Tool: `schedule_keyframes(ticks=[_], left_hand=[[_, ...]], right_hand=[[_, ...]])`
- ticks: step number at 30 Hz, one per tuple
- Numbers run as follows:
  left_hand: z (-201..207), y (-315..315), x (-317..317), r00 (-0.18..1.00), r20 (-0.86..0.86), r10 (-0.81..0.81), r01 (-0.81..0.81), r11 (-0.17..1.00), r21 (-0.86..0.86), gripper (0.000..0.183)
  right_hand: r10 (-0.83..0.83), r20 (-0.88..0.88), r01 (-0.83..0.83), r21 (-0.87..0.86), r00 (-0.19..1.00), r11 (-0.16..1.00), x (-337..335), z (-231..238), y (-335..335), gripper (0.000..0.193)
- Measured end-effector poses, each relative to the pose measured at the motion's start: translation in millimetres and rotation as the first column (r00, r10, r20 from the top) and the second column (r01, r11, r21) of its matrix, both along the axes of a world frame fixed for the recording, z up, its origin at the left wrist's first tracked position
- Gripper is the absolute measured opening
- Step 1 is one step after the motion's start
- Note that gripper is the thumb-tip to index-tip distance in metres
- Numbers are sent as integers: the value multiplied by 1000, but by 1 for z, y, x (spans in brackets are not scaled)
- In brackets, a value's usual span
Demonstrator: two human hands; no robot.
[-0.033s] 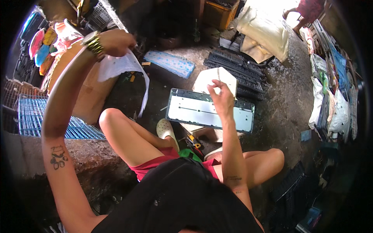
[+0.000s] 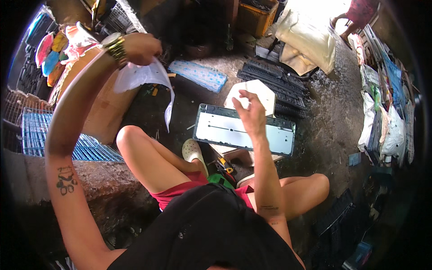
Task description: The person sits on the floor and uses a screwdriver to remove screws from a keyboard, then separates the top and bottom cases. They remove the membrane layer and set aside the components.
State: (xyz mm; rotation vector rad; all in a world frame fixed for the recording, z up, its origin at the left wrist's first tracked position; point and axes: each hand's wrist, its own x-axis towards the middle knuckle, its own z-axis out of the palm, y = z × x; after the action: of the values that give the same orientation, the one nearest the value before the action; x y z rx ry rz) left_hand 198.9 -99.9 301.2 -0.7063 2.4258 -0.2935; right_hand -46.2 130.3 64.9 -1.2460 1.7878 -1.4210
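My left hand point(image 2: 143, 48), raised at the upper left, is closed on a thin white plastic sheet point(image 2: 146, 75). The sheet hangs beneath it, with a narrow curled strip trailing downward. My right hand point(image 2: 251, 114) hovers over a long, black-rimmed panel point(image 2: 216, 127), its fingers bent and apart with nothing visible in them. White covers most of the panel's inner face, with a dark slot line along the middle; it looks like half of a keyboard case. Under the panel is a pale, angular low stand point(image 2: 265, 92).
Black keyboard-like pieces point(image 2: 270, 81) lie stacked beyond the stand. A blue-patterned board point(image 2: 198, 75) is on the floor. Yellow-handled tools point(image 2: 226, 164) lie between my feet. At left are a cardboard box point(image 2: 105, 108) and a blue wire rack point(image 2: 38, 135). Another person point(image 2: 360, 13) is at the far right.
My right hand has shifted slightly left over the panel, its fingers turning. My left hand has moved a little to the right with the sheet, whose trailing strip swings.
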Motion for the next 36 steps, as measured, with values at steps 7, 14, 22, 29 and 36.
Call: schedule_keyframes(ticks=[7, 14, 22, 29, 36], left_hand=[[62, 50, -61, 991, 76, 112, -129, 954, 269, 19], [84, 23, -26, 940, 15, 340, -308, 831, 463, 25], [3, -87, 36, 801, 34, 597, -411, 508, 757, 24], [-143, -128, 86, 443, -101, 891, 3, 111, 994, 39], [-291, -134, 99, 40, 19, 999, 285, -29, 958, 23]], right_hand=[[268, 1, -265, -148, 963, 953, 77, 64, -61, 72], [384, 276, -449, 231, 881, 864, 3, 4, -6, 24], [205, 533, -372, 226, 821, 900, -55, -20, 37, 18], [-59, 489, -49, 204, 870, 978, -83, -18, 22, 14], [-105, 376, -9, 289, 921, 957, -88, -25, -24, 15]])
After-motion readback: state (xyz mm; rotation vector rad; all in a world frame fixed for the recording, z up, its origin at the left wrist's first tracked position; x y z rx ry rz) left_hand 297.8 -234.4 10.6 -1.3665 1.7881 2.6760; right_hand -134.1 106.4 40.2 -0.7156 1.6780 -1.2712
